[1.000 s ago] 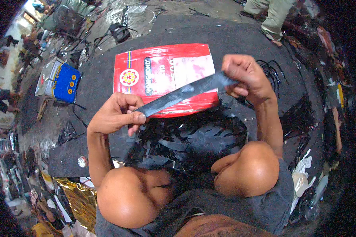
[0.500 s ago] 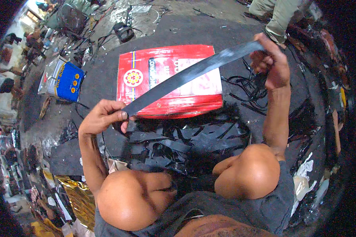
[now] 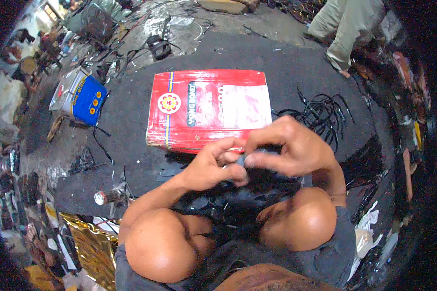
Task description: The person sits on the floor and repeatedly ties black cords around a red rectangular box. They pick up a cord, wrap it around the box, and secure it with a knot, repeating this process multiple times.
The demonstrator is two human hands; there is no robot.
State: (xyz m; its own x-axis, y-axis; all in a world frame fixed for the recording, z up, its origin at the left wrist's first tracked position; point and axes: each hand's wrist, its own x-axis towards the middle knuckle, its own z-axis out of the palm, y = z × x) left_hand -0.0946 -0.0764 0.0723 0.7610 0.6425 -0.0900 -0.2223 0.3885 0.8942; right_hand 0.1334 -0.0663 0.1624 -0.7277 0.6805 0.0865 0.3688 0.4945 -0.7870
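Observation:
In front of my knees my two hands meet, fingers curled, with a small grey piece of the dark flat strip [image 3: 241, 160] showing between them. My left hand [image 3: 213, 167] is closed on it, palm side up. Thumb and forefinger of my right hand [image 3: 294, 148] pinch at the same spot from the other side. Most of the strip is hidden by the hands or blurred. Just beyond my fingers lies a red box [image 3: 204, 109] with a white label and a flower emblem. Below the hands, a heap of black strips [image 3: 218, 201] lies between my knees.
A blue and silver tin [image 3: 85, 99] stands to the left. Tangled black cords [image 3: 323, 114] lie right of the box. Gold foil [image 3: 90, 247] and a small jar-like object [image 3: 101, 198] are at lower left. At the upper right, another person's trousered legs [image 3: 344, 36] stand close.
The strip was stretched slantwise over the red box between my wide-apart hands. Both hands have come together lower down, and the strip's length no longer shows. The view has shifted slightly.

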